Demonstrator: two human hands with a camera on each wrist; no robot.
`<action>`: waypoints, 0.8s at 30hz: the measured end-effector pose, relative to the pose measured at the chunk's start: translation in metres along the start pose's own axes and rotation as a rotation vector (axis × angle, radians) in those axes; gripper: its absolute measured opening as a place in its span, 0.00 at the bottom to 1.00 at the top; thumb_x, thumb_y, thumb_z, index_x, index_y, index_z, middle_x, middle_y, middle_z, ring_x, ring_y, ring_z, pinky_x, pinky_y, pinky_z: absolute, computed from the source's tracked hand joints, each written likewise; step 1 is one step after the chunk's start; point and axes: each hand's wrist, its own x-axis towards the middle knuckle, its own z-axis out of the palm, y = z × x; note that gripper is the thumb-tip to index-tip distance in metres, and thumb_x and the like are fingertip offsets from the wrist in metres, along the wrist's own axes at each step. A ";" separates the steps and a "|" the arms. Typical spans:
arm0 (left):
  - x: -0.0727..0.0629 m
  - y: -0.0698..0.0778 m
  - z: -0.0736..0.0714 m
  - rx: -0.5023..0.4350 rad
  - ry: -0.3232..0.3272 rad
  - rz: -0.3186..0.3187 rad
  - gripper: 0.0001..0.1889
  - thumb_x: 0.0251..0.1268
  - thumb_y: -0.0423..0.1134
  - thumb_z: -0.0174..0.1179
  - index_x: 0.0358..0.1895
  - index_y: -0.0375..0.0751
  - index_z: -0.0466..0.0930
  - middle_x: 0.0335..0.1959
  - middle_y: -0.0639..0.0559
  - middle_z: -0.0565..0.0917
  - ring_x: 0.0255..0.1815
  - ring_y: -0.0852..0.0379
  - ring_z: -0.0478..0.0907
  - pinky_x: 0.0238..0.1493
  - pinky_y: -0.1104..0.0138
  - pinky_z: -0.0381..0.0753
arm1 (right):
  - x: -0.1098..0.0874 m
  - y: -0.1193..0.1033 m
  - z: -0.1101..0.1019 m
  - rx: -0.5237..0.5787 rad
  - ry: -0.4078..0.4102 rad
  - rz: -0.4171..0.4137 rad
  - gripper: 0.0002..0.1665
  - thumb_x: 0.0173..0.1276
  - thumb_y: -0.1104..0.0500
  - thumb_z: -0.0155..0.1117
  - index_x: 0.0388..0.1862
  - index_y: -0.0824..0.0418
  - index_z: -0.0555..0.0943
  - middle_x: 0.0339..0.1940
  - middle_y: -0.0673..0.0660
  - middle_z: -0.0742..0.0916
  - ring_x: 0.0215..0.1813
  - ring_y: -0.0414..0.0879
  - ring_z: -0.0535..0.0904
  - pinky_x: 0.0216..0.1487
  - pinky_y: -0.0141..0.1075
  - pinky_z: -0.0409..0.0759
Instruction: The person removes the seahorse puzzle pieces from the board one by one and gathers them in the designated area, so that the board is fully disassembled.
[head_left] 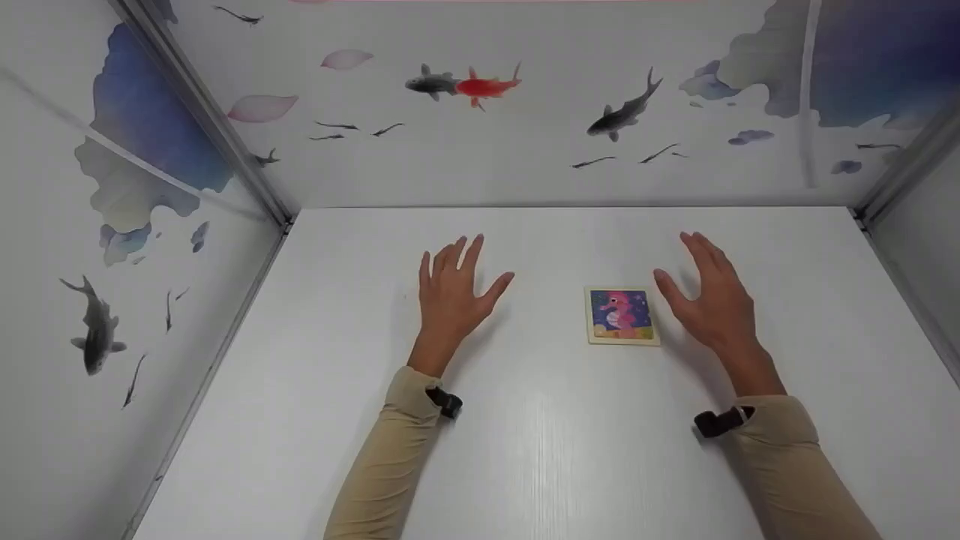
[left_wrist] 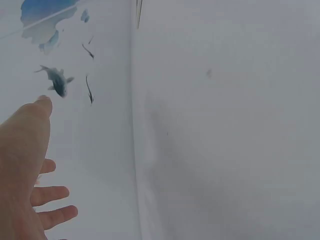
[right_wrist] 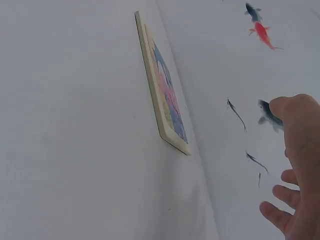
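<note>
Here we are at the white table (head_left: 540,442), and both hands hover over it, fingers spread! The left hand (head_left: 452,292) is out on its own side, thumb angled in toward the middle, well apart from the square picture panel with a pale frame and a pink seahorse on blue (head_left: 622,318). That panel lies flat on the table, between the two hands but much nearer the right hand (head_left: 715,304), whose thumb points just beside its upper right corner, a gap between them. Beige sleeves (head_left: 386,465) cover both forearms, with small black devices (head_left: 448,403) at the cuffs. Behind, a white wall (head_left: 480,169) carries painted fish, one of them bright red (head_left: 486,88).
</note>
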 end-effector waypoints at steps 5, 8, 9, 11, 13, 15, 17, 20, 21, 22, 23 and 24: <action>-0.003 0.013 0.006 -0.076 -0.028 0.008 0.37 0.76 0.70 0.58 0.73 0.46 0.81 0.62 0.45 0.89 0.69 0.45 0.83 0.77 0.46 0.74 | -0.005 0.008 0.012 0.150 -0.036 0.019 0.39 0.81 0.43 0.65 0.85 0.53 0.69 0.69 0.65 0.84 0.60 0.60 0.86 0.54 0.38 0.88; -0.004 0.022 0.010 -0.129 -0.058 0.011 0.35 0.77 0.68 0.59 0.70 0.44 0.83 0.61 0.45 0.90 0.67 0.44 0.84 0.73 0.47 0.78 | -0.008 0.014 0.019 0.211 -0.112 0.060 0.37 0.82 0.44 0.65 0.83 0.55 0.71 0.63 0.63 0.87 0.57 0.59 0.87 0.51 0.19 0.76; -0.004 0.025 0.012 -0.144 -0.073 0.012 0.34 0.77 0.68 0.59 0.69 0.44 0.84 0.62 0.45 0.90 0.67 0.45 0.84 0.72 0.48 0.79 | -0.009 0.016 0.021 0.227 -0.139 0.076 0.36 0.82 0.45 0.65 0.82 0.56 0.71 0.62 0.63 0.87 0.58 0.58 0.87 0.51 0.16 0.73; -0.004 0.032 0.016 -0.175 -0.096 0.018 0.34 0.78 0.67 0.59 0.69 0.44 0.84 0.62 0.45 0.90 0.66 0.45 0.85 0.70 0.48 0.81 | -0.010 0.020 0.024 0.243 -0.179 0.107 0.35 0.82 0.45 0.65 0.81 0.56 0.72 0.60 0.62 0.88 0.59 0.56 0.85 0.51 0.15 0.71; -0.005 0.040 0.019 -0.204 -0.121 0.024 0.33 0.78 0.67 0.59 0.69 0.44 0.84 0.62 0.46 0.90 0.65 0.46 0.85 0.69 0.49 0.82 | -0.010 0.022 0.026 0.251 -0.200 0.129 0.33 0.82 0.46 0.65 0.80 0.56 0.73 0.59 0.61 0.88 0.59 0.54 0.83 0.53 0.15 0.71; -0.005 0.047 0.023 -0.225 -0.151 0.028 0.32 0.79 0.66 0.59 0.69 0.44 0.84 0.61 0.46 0.90 0.65 0.48 0.85 0.68 0.51 0.83 | -0.010 0.023 0.027 0.256 -0.214 0.145 0.31 0.82 0.47 0.65 0.78 0.55 0.75 0.58 0.61 0.88 0.59 0.52 0.82 0.53 0.16 0.71; -0.005 0.055 0.025 -0.245 -0.187 0.030 0.31 0.80 0.65 0.58 0.70 0.45 0.83 0.61 0.47 0.89 0.65 0.49 0.85 0.68 0.53 0.83 | -0.009 0.023 0.027 0.253 -0.228 0.156 0.29 0.83 0.47 0.64 0.76 0.55 0.77 0.57 0.60 0.88 0.58 0.51 0.80 0.53 0.16 0.71; -0.006 0.067 0.029 -0.269 -0.262 0.038 0.30 0.81 0.63 0.58 0.72 0.47 0.82 0.63 0.49 0.88 0.67 0.51 0.83 0.71 0.56 0.82 | -0.008 0.021 0.027 0.250 -0.255 0.180 0.27 0.84 0.47 0.63 0.75 0.54 0.79 0.56 0.59 0.87 0.57 0.50 0.78 0.54 0.19 0.72; -0.006 0.072 0.031 -0.278 -0.289 0.047 0.29 0.82 0.62 0.58 0.72 0.48 0.81 0.65 0.50 0.87 0.69 0.52 0.83 0.72 0.57 0.81 | -0.008 0.020 0.027 0.248 -0.263 0.191 0.26 0.84 0.47 0.62 0.75 0.54 0.79 0.56 0.59 0.86 0.57 0.50 0.78 0.55 0.21 0.73; -0.006 0.076 0.032 -0.287 -0.314 0.058 0.29 0.82 0.62 0.58 0.73 0.49 0.81 0.66 0.50 0.87 0.70 0.52 0.82 0.73 0.58 0.80 | -0.007 0.019 0.027 0.246 -0.270 0.205 0.26 0.84 0.47 0.61 0.75 0.53 0.79 0.56 0.59 0.86 0.58 0.50 0.77 0.57 0.24 0.73; -0.006 0.080 0.034 -0.296 -0.340 0.074 0.28 0.82 0.61 0.59 0.73 0.49 0.80 0.67 0.50 0.86 0.71 0.52 0.81 0.74 0.58 0.79 | -0.007 0.018 0.027 0.251 -0.277 0.227 0.26 0.84 0.46 0.61 0.75 0.52 0.79 0.57 0.58 0.85 0.58 0.50 0.76 0.58 0.27 0.74; -0.005 0.085 0.036 -0.301 -0.364 0.093 0.28 0.82 0.61 0.59 0.73 0.50 0.80 0.68 0.51 0.85 0.72 0.53 0.80 0.75 0.59 0.78 | -0.007 0.017 0.027 0.253 -0.284 0.248 0.26 0.85 0.46 0.60 0.76 0.51 0.79 0.57 0.58 0.84 0.58 0.51 0.76 0.59 0.31 0.75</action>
